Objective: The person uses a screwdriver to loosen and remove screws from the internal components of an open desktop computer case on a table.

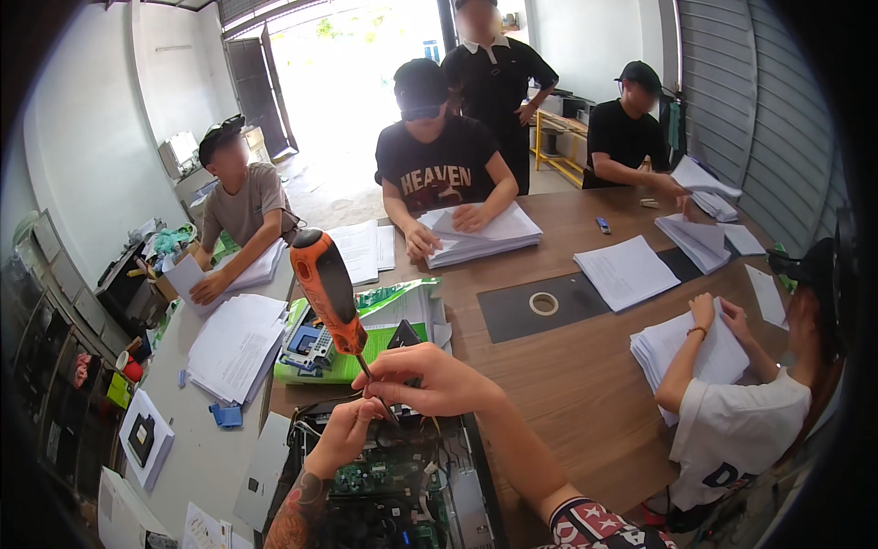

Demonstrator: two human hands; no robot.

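My right hand (430, 384) is closed around the metal shaft of a screwdriver (325, 284), whose orange and black handle stands up above it, tilted to the left. My left hand (336, 437) is closed just below and left of the right, fingertips pinched beside the shaft; what they hold is hidden. Both hands are over an open black electronic chassis (485, 499) with green circuit boards (361, 476) and wires. The screwdriver's tip is hard to make out among the wires. A green package (302, 371) with a blue plastic part (306, 339) lies just behind the chassis.
Four seated co-workers (439, 165) handle paper around the table (549, 393); another person (494, 91) stands behind. Paper stacks (233, 348), a tape roll (543, 305) and a small blue object (603, 224) lie on the tabletops. A metal panel (256, 471) sits left of the chassis.
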